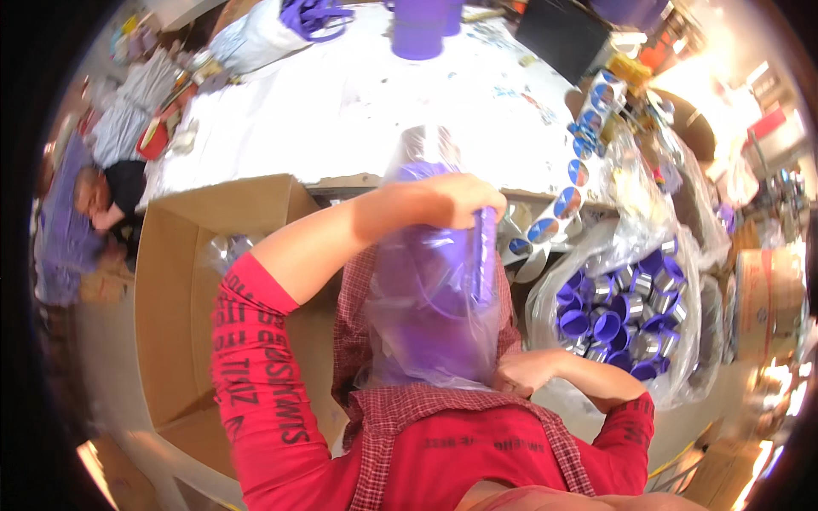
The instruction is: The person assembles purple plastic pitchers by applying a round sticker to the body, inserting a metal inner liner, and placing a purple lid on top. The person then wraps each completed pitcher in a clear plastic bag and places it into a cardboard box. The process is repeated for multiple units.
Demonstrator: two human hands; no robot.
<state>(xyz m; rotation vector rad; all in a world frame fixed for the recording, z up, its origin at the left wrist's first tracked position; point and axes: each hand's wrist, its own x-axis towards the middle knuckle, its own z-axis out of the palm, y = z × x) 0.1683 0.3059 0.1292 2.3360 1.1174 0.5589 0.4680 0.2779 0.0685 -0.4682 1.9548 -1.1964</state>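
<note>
A clear plastic bag (383, 272) lies against my lap and apron with large purple plastic ware (434, 332) inside it. The exact kind of ware is blurred by the film. A narrow purple strip like a handle or rim (484, 264) runs along its right side. My left hand (464, 200) reaches across from the left, its fingers curled over the upper part of the bagged purple ware. Lower right, my right hand (524, 372) is closed at the bag's bottom corner; what its fingers pinch is hidden.
On my left stands an open cardboard box (183, 315). To the right, a clear sack (545, 332) holds many purple and silver cups (626, 311). A white-topped table (341, 111) ahead carries purple containers (417, 34). A roll of round blue stickers (567, 202) hangs off its edge. Another person (106, 200) is far left.
</note>
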